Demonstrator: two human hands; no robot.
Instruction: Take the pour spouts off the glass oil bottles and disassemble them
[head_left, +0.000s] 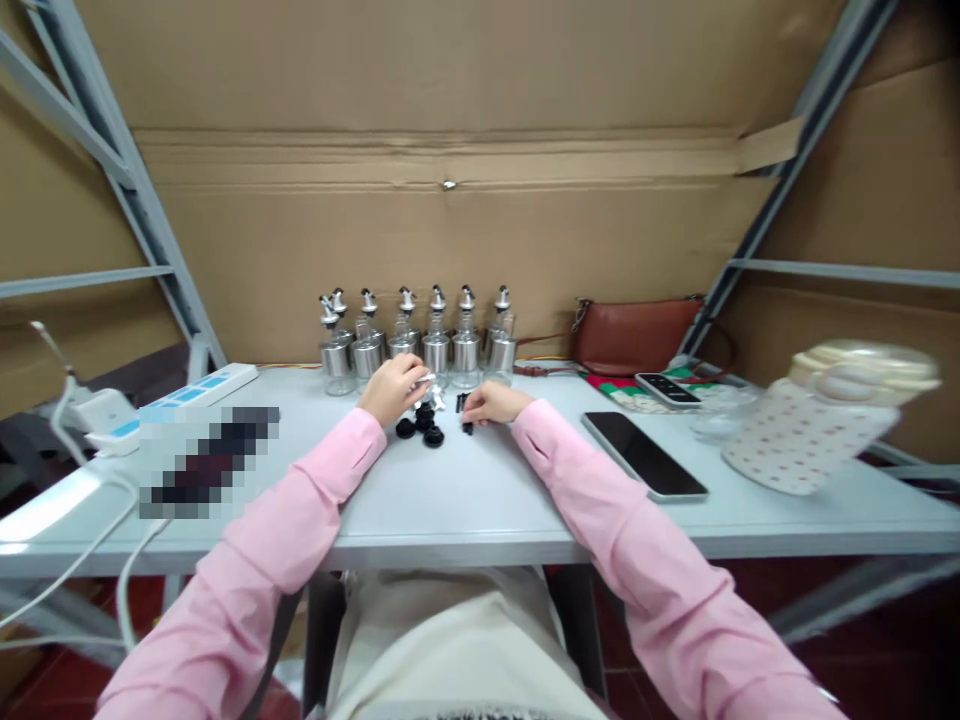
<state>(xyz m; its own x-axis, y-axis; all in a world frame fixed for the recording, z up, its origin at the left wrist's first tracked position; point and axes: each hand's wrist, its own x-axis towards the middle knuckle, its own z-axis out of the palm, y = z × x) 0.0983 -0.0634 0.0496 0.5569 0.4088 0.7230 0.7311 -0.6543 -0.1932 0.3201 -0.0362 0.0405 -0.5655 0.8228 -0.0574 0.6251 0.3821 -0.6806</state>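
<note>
My left hand [394,388] is over a small heap of silvery-white parts [436,392], its fingers bent together; what they hold, if anything, is too small to make out. Just below it lie several round black caps [433,436]. My right hand [495,402] is lowered to the table with its fingertips pinched at a small black piece [467,428]. More little black pieces [460,403] lie beside those fingers. Behind both hands stand several glass bottles [466,352] with steel sleeves and metal pour spouts, in rows.
On the right of the white table [465,500] are a dark-screened phone [643,455], another phone-like device [667,390], a brown bag [637,335] and a dotted, lidded jug [810,425]. A power strip [202,390] with cables lies left. Cardboard [465,240] closes off the back.
</note>
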